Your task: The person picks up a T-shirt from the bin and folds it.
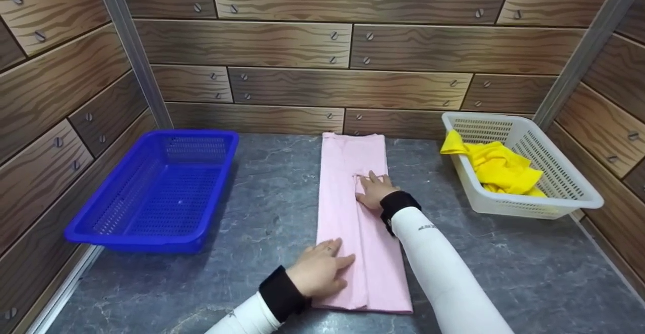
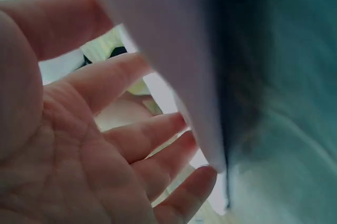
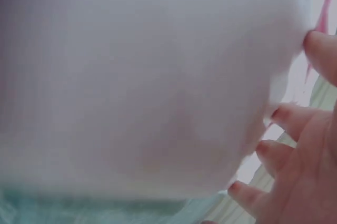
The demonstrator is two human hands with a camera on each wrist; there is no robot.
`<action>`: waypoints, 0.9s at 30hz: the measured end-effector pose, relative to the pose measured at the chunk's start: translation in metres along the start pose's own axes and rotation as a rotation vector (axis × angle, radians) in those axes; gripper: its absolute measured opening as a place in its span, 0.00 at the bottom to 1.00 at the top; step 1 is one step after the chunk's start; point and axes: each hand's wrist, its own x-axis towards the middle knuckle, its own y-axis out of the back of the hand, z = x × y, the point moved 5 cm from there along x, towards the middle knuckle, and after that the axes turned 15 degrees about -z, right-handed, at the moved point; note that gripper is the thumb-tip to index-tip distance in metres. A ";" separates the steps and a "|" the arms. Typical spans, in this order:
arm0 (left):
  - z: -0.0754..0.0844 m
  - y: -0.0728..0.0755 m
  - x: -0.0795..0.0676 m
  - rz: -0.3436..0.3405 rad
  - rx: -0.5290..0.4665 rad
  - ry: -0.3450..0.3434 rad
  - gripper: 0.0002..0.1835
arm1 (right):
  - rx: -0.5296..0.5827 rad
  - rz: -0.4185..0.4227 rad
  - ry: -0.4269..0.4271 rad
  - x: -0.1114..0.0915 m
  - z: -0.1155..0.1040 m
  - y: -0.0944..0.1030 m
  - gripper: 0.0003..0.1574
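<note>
A pink cloth (image 1: 336, 193), folded into a long strip, lies flat on the grey table with a layered edge running down its length. On its near half, toward the left side, rests my left hand (image 1: 320, 269), fingers spread. My right hand (image 1: 375, 191) touches the cloth farther up, by a small fold near its right edge. In the left wrist view the fingertips of the left hand (image 2: 100, 124) meet the cloth (image 2: 174, 50). The right hand (image 3: 300, 150) has its fingertips against the pale cloth surface (image 3: 147, 87) in the right wrist view.
A blue basket (image 1: 151, 241) stands on the table at the left. At the back right is a white basket (image 1: 524, 208) with a crumpled yellow cloth (image 1: 504, 165) in it, part of it draped over the rim. Wood-patterned walls (image 1: 282, 87) enclose the table.
</note>
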 end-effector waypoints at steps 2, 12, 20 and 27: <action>0.003 -0.002 0.003 -0.005 -0.015 0.005 0.29 | 0.007 -0.006 0.007 0.000 0.001 -0.001 0.42; 0.006 0.002 0.001 0.016 0.015 0.028 0.29 | 0.083 0.022 0.105 -0.003 0.006 -0.004 0.46; 0.017 0.005 -0.010 0.001 0.114 -0.055 0.26 | 0.096 0.056 0.192 -0.062 0.002 -0.034 0.46; 0.035 0.009 -0.026 0.033 0.264 -0.125 0.22 | 0.050 0.036 0.261 -0.138 -0.009 -0.071 0.44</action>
